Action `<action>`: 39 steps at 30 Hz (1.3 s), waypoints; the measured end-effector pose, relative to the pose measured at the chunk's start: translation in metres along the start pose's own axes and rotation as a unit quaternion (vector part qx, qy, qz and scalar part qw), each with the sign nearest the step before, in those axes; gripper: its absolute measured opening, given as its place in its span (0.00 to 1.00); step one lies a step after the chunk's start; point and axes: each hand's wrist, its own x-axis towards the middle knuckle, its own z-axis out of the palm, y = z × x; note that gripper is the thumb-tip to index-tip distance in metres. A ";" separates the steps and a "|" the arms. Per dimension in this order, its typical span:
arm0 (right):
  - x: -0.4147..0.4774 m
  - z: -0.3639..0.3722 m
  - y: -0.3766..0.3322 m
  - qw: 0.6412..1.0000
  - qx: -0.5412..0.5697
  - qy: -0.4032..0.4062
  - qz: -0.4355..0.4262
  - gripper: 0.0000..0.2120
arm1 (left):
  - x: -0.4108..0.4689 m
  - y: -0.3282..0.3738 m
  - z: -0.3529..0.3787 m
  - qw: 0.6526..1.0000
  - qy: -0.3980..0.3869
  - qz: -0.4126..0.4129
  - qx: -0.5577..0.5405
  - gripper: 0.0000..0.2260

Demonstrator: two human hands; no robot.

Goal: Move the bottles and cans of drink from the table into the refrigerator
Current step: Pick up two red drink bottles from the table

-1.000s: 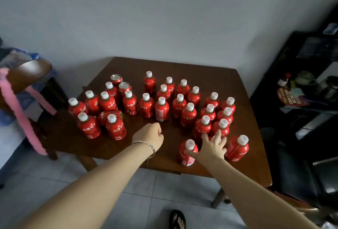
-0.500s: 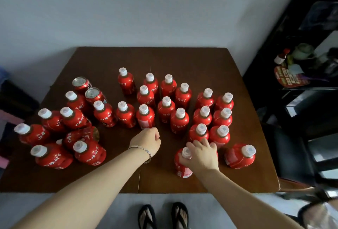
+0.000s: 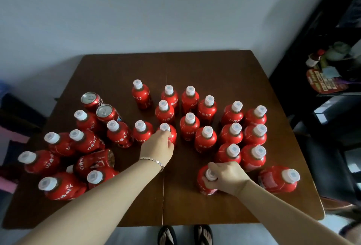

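Several red bottles with white caps stand on a brown wooden table point(image 3: 195, 64). Two red cans point(image 3: 91, 99) point(image 3: 106, 112) stand at the left rear of the group. My right hand point(image 3: 227, 177) is closed around the neck of the nearest front bottle point(image 3: 204, 183), whose cap shows between my fingers. My left hand point(image 3: 158, 147) is curled on a middle bottle point(image 3: 172, 133), just under its cap. One bottle or can point(image 3: 93, 161) lies on its side at the left. No refrigerator is in view.
A dark shelf unit point(image 3: 332, 80) with small items stands right of the table. A grey wall is behind it. My sandalled feet point(image 3: 185, 235) show at the table's near edge. Dark furniture point(image 3: 13, 111) sits at the left.
My left hand moved forward onto a middle bottle. My right hand closed more fully around the front bottle's neck. The camera came closer and tilted down.
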 end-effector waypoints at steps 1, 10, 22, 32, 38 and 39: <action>0.001 -0.003 0.000 1.000 0.006 0.005 0.011 0.17 | 0.004 -0.003 -0.001 0.999 0.040 0.021 0.021 0.10; 0.051 -0.031 -0.016 0.993 0.055 -0.042 0.101 0.16 | 0.059 -0.036 -0.001 0.979 -0.127 -0.052 0.150 0.29; 0.086 -0.046 -0.035 0.972 0.089 -0.122 0.182 0.15 | 0.062 -0.032 0.021 0.980 -0.023 0.136 0.146 0.24; 0.102 -0.074 -0.057 0.965 0.061 -0.150 0.205 0.19 | 0.042 -0.055 -0.001 0.988 -0.116 -0.041 0.097 0.20; 0.134 -0.098 -0.081 0.958 0.092 -0.180 0.204 0.16 | -0.012 -0.070 -0.039 0.983 -0.041 -0.177 0.006 0.20; 0.140 -0.103 -0.086 0.961 0.083 -0.184 0.187 0.16 | -0.019 -0.070 -0.047 0.981 -0.033 -0.191 0.009 0.20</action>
